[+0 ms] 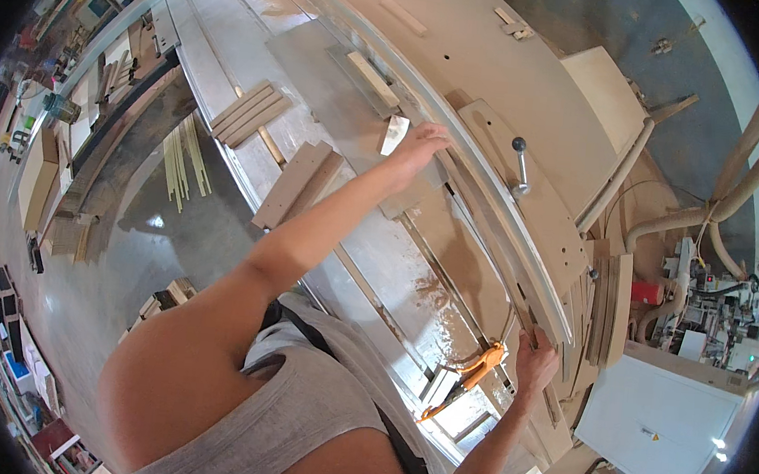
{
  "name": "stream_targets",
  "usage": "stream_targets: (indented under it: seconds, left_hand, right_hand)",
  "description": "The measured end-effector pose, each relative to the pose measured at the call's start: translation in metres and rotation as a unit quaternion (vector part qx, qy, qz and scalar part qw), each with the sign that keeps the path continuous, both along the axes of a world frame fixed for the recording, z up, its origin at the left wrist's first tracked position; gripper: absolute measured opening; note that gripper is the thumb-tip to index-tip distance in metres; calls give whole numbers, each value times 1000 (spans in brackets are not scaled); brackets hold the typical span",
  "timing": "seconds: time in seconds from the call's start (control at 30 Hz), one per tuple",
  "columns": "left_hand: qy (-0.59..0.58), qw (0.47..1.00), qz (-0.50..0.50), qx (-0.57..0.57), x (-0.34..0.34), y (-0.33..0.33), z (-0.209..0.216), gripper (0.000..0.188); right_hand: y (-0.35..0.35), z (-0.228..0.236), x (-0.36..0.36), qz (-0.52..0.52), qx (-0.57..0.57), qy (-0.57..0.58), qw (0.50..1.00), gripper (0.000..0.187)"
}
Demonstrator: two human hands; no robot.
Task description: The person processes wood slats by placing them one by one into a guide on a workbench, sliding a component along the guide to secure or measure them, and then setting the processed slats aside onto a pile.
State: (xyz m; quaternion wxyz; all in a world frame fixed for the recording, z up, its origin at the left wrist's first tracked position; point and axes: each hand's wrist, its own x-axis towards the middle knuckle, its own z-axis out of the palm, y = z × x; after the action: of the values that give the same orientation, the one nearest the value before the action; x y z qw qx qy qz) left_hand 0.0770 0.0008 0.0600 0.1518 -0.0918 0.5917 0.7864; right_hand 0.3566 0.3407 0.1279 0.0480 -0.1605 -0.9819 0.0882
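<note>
My left hand, fingers bent and close together, is at the far end of a long, thin wooden strip lying against the fence of a saw table. Nearer to me, my right hand is closed around the strip's other stretch, its thumb on top. Just beyond my left fingers stands a small white block. A pale wooden block lies farther along the fence. Left of my right hand, an orange-handled tool rests on the metal table. My left fingertips are partly hidden.
Stacked wood pieces and shorter slats lie on the sliding table left of my arm. A lever with a black knob rises beyond the fence. At the right stand a white cabinet and flexible hoses.
</note>
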Motion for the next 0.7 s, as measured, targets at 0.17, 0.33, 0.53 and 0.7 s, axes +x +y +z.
stream_targets:
  seconds: [0.17,0.33,0.53,0.7]
  left_hand:
    - [52,997,-16,-50,-23,-91,14,32]
    - [80,990,78,-86,-68,-204,0,30]
    - [24,969,177,-171,-119,-260,-18,31]
    - [11,964,192,-184,-175,-284,-62,40]
  right_hand:
    - [-27,12,-35,1,16,-23,1000,27]
    - [-42,14,-68,38,21,3,999,26]
    - [-61,30,-114,38,19,-43,998,30]
    - [-81,52,-158,54,36,-76,995,31]
